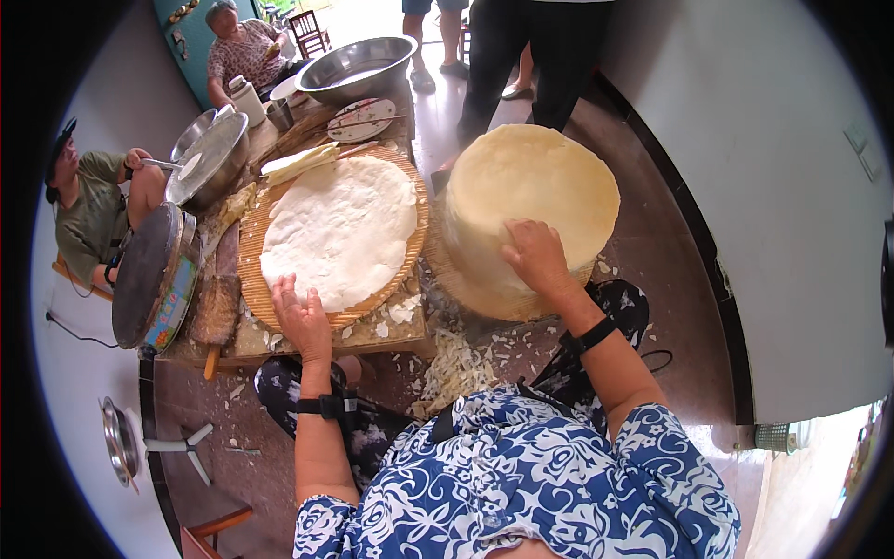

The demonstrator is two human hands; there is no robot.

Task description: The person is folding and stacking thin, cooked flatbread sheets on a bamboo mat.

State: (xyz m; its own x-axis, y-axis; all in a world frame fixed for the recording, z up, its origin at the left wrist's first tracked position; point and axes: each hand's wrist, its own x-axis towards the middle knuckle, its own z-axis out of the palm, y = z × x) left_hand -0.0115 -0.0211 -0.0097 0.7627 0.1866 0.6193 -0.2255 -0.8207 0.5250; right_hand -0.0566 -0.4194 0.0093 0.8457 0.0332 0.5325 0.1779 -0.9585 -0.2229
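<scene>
A large white, round flatbread (340, 228) lies on a round slatted mat (416, 244) on the low table in front of me. My left hand (303, 321) rests at its near edge, fingers apart. To the right stands a tall stack of thin, pale yellow pancakes (535, 172) on another slatted mat (503, 306). At the stack's near side my right hand (538, 256) has its fingers curled in on the edge of a pancake. The stack's near side looks blurred, and my right fingertips are partly hidden.
A round black griddle (147, 275) tilts at the table's left, near a wooden-handled brush (214, 321). Farther back are a metal basin (358, 70), a patterned plate (361, 121) and a large pot (209, 160). Two people sit at left; others stand behind. Scraps (456, 368) litter the floor.
</scene>
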